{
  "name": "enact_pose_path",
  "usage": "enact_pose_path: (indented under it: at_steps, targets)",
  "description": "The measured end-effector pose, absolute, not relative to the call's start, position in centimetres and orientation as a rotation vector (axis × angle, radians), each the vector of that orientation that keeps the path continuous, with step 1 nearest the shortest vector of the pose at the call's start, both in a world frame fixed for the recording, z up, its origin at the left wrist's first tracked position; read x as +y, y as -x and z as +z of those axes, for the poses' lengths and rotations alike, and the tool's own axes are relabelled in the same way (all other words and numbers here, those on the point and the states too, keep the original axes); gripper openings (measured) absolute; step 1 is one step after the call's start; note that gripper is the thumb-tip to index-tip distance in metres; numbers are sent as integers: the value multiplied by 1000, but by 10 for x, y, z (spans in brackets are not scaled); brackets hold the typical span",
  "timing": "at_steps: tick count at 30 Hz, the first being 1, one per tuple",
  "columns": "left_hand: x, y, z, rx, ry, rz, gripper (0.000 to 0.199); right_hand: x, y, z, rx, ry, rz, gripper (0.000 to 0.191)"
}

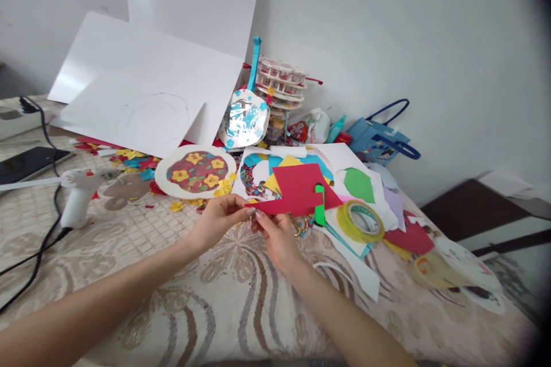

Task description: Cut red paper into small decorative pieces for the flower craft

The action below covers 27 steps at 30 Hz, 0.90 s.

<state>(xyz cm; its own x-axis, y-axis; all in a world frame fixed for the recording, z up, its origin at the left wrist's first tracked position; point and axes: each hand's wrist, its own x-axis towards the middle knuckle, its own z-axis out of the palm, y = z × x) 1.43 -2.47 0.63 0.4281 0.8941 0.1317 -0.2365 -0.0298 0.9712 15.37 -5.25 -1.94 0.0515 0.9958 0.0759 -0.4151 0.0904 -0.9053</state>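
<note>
A narrow red paper strip [284, 205] is pinched at its left end between the fingers of my left hand [224, 217]. My right hand [278, 238] has its thumb and fingers closed at the same end, from below. The strip reaches right, in front of a red paper sheet [299, 178] and a green cutter [319, 212]. Small scissors with gold handles [298, 226] lie partly hidden behind my right hand. Left of the hands sits an oval white plate [161, 175] with a colourful centre and yellow paper flowers [179, 176].
A glue gun [77, 200] with a black cable stands at the left near a phone [30, 163]. Clear tape [360, 221] lies at the right among paper scraps. White boards [150, 69] lean on the wall beside a tiered craft [282, 83] and a blue bag [379, 137].
</note>
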Motion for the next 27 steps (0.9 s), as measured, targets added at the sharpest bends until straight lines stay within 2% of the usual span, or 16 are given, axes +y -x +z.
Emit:
enact_pose_path:
  at_steps: [27]
  targets:
    - [-22,-11,7,727,-1319,992,17,-54,-154,-22,-936,832,1328,16]
